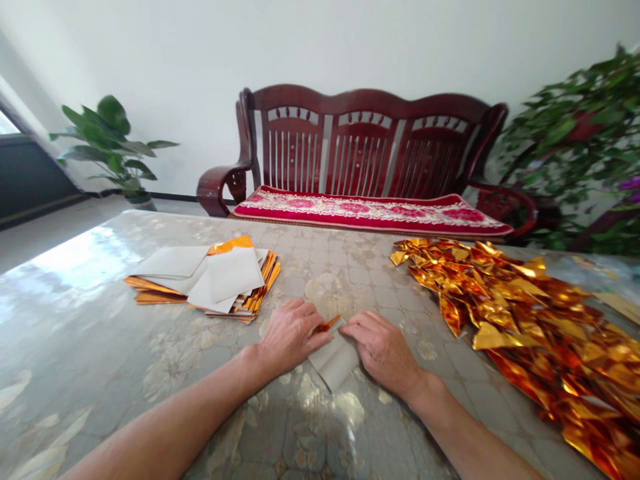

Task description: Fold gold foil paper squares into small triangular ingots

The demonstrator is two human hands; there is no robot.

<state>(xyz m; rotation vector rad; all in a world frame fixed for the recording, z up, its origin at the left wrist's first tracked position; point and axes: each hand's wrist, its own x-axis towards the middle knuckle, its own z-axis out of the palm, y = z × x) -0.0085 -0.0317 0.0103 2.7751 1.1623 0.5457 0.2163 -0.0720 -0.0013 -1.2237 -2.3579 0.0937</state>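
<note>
My left hand (290, 337) and my right hand (383, 348) both press down on one small sheet of paper (334, 360), white side up, on the table in front of me. A gold edge of the sheet shows between my fingertips, folded over. Fingers of both hands are curled and pressed onto the sheet. To the left lies a flat stack of gold-and-white sheets (210, 277). A big heap of folded gold foil pieces (530, 313) spreads over the right side of the table.
The table (100, 347) has a glossy patterned cover. Behind it stands a dark wooden bench (365, 143) with a red cushion. Potted plants stand at the far left (113, 143) and far right (580, 147).
</note>
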